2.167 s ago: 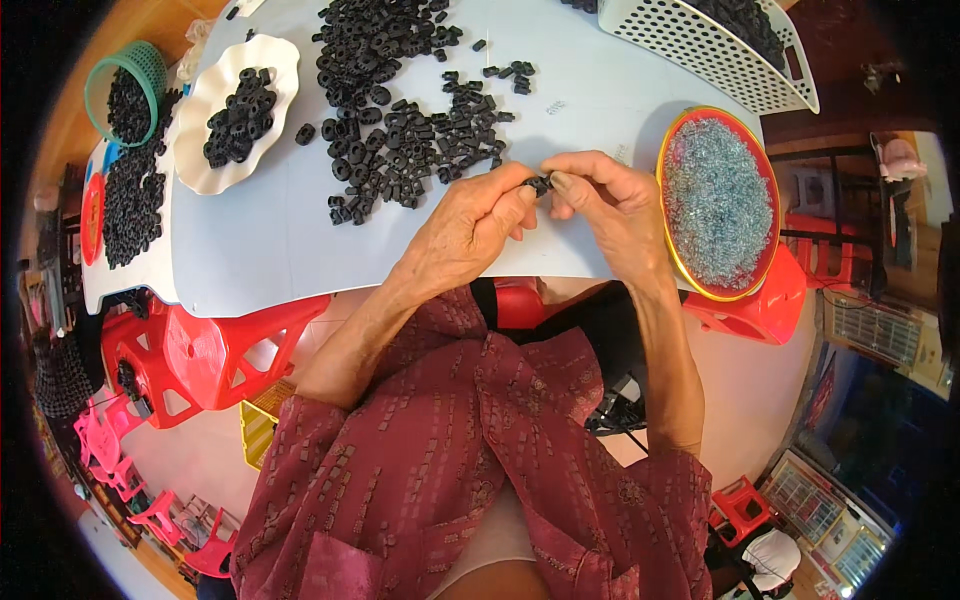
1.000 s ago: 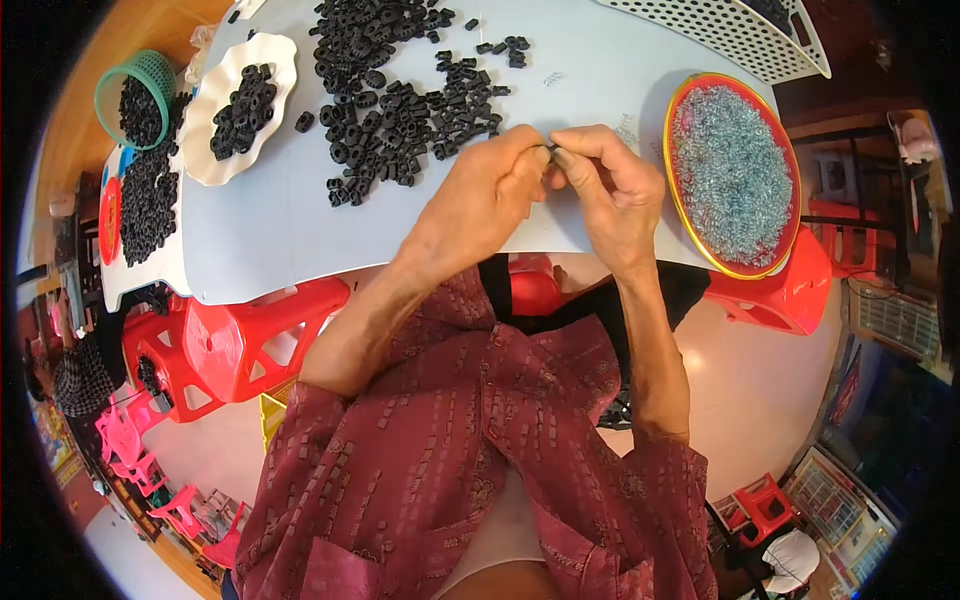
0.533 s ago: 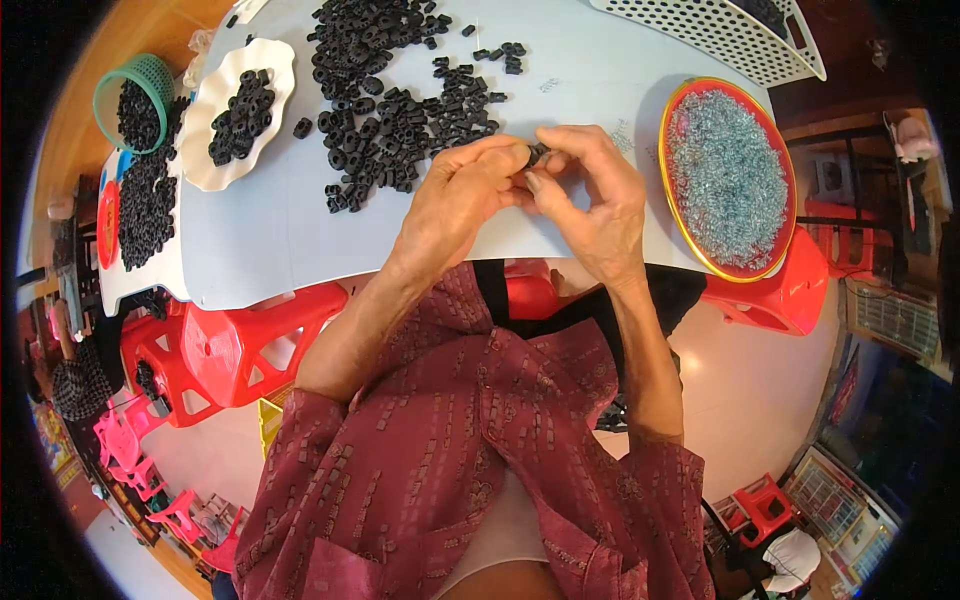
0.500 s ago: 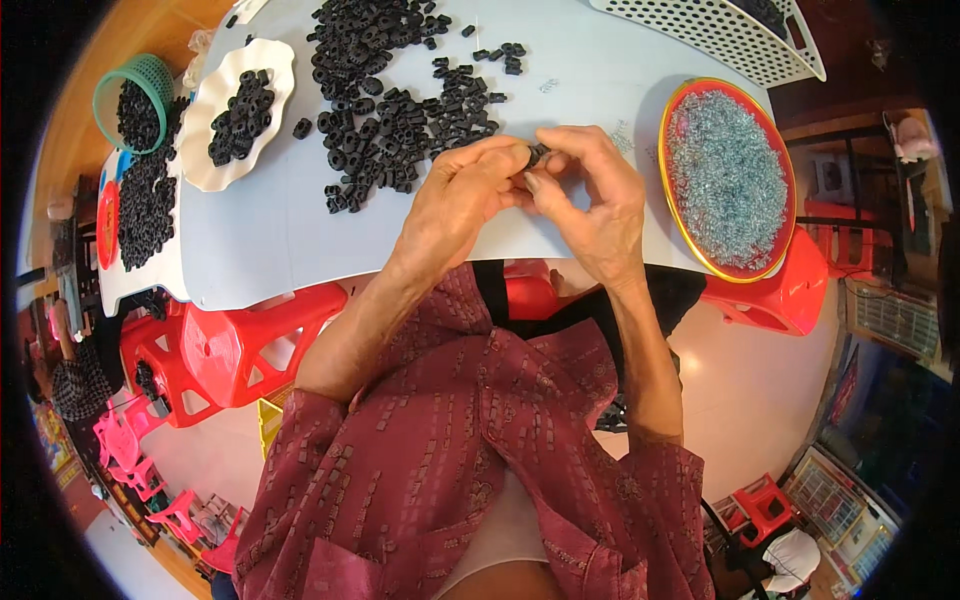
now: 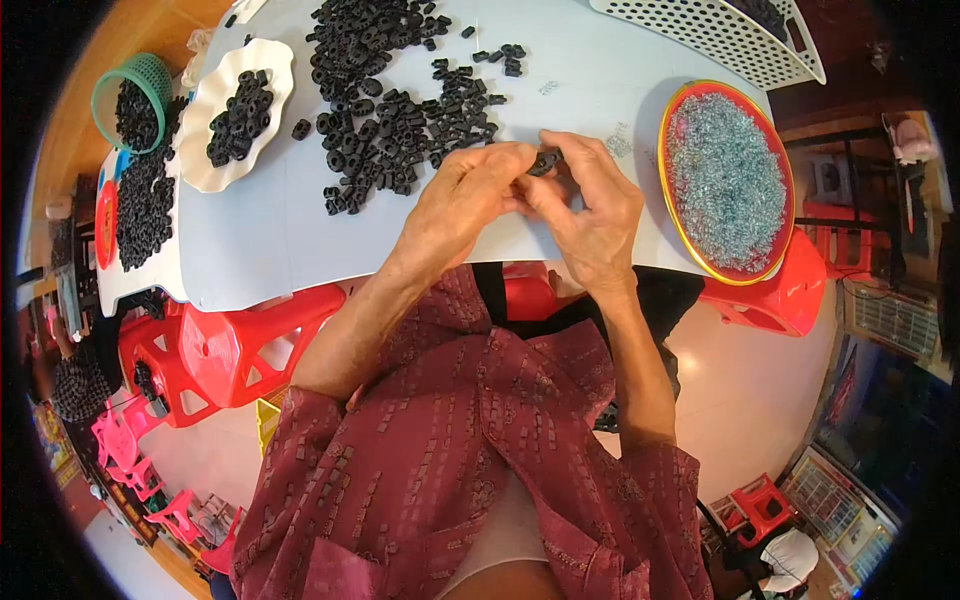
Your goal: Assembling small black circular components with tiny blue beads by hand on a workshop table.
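White and smooth, the worktop (image 5: 250,240) stands among red plastic stools (image 5: 230,345) on a pale floor. Above its near edge the left hand (image 5: 465,200) and right hand (image 5: 590,210) meet, fingertips pinching one small black ring-shaped part (image 5: 545,160) between them. Just beyond lies a loose heap of matching black parts (image 5: 400,110). A red-rimmed round tray (image 5: 790,215) of glinting metal bits sits to the right, a scalloped white plate (image 5: 200,160) to the left.

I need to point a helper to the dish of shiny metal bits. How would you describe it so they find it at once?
Start at the white table and go to its right end, just right of the right hand. There lies a round tray with a red and yellow rim, heaped with small silvery metal pieces. Every other container here holds black parts; this alone glitters.
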`<action>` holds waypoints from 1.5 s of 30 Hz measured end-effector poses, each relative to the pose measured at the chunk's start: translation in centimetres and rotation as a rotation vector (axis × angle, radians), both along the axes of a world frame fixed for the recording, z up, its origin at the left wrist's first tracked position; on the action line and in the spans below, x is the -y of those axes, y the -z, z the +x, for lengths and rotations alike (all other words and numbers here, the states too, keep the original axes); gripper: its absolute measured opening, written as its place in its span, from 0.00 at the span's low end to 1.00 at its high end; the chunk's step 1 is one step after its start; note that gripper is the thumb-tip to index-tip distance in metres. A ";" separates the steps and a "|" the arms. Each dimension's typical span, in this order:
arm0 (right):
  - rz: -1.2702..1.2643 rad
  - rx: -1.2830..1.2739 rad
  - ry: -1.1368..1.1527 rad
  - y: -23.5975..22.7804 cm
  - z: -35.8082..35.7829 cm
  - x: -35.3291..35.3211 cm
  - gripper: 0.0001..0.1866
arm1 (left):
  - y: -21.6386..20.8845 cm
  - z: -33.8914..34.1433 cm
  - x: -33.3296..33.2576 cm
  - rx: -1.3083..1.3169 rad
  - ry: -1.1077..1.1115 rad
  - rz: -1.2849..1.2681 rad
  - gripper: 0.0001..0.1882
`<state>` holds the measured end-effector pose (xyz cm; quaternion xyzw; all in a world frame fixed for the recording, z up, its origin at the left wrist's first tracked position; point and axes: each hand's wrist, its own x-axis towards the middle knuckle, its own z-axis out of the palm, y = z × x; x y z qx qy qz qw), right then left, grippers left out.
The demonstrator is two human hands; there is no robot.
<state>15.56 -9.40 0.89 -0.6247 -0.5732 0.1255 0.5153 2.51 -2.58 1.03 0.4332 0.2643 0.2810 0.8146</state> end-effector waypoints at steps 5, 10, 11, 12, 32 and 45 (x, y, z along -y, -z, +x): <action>-0.016 -0.050 -0.006 0.2 0.2 0.0 0.18 | -0.1 0.1 -1.3 -0.071 0.174 0.027 0.15; 0.013 -0.019 0.064 0.3 0.0 0.0 0.16 | 0.9 1.1 -0.7 -0.052 0.065 -0.081 0.16; 0.011 -0.019 0.063 0.5 -0.2 0.0 0.16 | 0.9 1.2 -0.5 -0.052 0.064 -0.082 0.16; 0.018 -0.044 0.077 0.6 -0.3 0.1 0.16 | 0.4 1.3 -0.1 -0.043 0.037 -0.051 0.16; 0.083 0.065 0.032 0.8 -0.5 0.3 0.19 | 0.9 1.2 1.9 0.016 -0.142 0.049 0.15; 0.050 0.095 0.000 0.9 -0.3 0.3 0.17 | 0.8 0.9 0.8 -0.105 -0.010 0.035 0.16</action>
